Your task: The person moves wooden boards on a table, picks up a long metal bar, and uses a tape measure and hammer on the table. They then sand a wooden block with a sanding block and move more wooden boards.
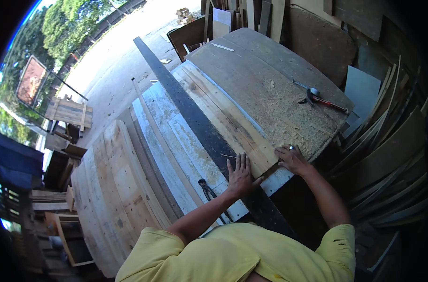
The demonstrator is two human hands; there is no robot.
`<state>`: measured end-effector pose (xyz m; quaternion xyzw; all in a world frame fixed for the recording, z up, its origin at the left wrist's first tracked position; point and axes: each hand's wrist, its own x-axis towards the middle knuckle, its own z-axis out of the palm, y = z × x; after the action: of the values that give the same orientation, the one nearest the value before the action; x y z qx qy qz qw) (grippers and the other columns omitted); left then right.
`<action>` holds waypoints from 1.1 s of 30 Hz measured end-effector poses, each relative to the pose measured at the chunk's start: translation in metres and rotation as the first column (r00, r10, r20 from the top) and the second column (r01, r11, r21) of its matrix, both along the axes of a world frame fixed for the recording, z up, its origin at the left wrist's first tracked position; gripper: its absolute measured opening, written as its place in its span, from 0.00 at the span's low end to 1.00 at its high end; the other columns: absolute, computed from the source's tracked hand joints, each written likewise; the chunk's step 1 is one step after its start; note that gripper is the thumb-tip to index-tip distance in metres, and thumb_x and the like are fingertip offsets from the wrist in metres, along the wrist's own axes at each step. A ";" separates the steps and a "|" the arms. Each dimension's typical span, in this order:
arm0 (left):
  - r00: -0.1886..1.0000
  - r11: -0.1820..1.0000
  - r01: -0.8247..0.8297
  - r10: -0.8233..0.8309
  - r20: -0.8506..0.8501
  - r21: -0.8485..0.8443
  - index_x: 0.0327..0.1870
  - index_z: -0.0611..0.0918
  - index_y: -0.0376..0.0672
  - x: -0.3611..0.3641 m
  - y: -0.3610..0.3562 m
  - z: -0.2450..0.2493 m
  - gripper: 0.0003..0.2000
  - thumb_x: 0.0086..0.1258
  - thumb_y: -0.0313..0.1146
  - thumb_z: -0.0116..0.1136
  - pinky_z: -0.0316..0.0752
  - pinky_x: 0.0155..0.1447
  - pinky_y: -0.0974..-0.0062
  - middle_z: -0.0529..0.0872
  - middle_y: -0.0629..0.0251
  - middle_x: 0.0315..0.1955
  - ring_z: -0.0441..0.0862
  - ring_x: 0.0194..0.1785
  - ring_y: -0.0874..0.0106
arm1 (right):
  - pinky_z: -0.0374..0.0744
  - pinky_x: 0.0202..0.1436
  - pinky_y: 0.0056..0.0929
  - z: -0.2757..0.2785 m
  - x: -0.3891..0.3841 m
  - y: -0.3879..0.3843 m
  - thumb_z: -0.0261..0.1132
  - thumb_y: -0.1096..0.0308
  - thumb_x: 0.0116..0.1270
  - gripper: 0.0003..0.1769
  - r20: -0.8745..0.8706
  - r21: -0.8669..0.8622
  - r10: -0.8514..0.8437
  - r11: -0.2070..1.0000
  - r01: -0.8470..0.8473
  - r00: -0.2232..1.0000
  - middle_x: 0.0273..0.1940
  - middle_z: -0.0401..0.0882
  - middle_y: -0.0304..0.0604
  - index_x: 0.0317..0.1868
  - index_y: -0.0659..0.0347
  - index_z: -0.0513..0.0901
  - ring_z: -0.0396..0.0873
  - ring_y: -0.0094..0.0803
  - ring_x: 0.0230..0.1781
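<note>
Two pale wooden planks (239, 136) lie side by side, lengthwise away from me, with nail holes near their close end. My left hand (241, 178) lies flat with its fingers spread, across the edge of a long black board (195, 115) and the plank beside it. At the near right corner of the planks, my right hand (293, 159), with a ring on one finger, has its bent fingers on the edge. Left of the black board, a pair of pincers (205, 188) rests on a white-stained board (164, 120).
Sawdust (296, 124) covers part of the worktable (256, 56), where a claw hammer (324, 101) and a tape measure (313, 91) lie. Wide wooden boards (113, 178) are at the left. Leaning sheets and strips (392, 141) stand at the right.
</note>
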<state>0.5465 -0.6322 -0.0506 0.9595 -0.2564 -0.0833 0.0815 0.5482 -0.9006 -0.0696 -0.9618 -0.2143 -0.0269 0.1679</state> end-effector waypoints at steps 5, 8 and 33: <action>0.998 0.998 -0.051 0.051 0.020 -0.045 0.75 0.52 0.26 0.003 -0.001 -0.009 0.52 0.64 0.65 0.53 0.32 0.76 0.38 0.48 0.42 0.77 0.40 0.81 0.52 | 0.63 0.65 0.43 -0.002 0.008 -0.003 0.71 0.62 0.57 0.28 0.070 -0.003 0.048 0.999 -0.048 0.996 0.59 0.79 0.36 0.59 0.55 0.80 0.72 0.34 0.62; 0.998 0.997 -0.056 0.056 -0.003 -0.054 0.75 0.52 0.26 0.007 -0.001 -0.008 0.52 0.64 0.64 0.54 0.32 0.76 0.37 0.48 0.42 0.77 0.40 0.81 0.52 | 0.61 0.66 0.45 -0.003 0.013 -0.003 0.70 0.61 0.57 0.28 0.111 -0.035 0.087 0.996 -0.084 0.990 0.58 0.80 0.37 0.59 0.56 0.80 0.73 0.35 0.60; 0.993 0.993 -0.110 0.112 0.046 -0.039 0.75 0.53 0.25 0.071 0.025 0.002 0.51 0.63 0.62 0.55 0.24 0.77 0.40 0.50 0.43 0.77 0.39 0.82 0.53 | 0.58 0.71 0.52 -0.007 0.090 0.026 0.72 0.64 0.57 0.29 0.080 -0.151 0.065 0.987 -0.052 0.995 0.60 0.80 0.39 0.62 0.53 0.79 0.69 0.41 0.69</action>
<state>0.6179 -0.6071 -0.0483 0.9724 -0.2058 -0.0508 0.0971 0.6381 -0.8742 -0.0765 -0.9630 -0.2507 -0.0464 0.0872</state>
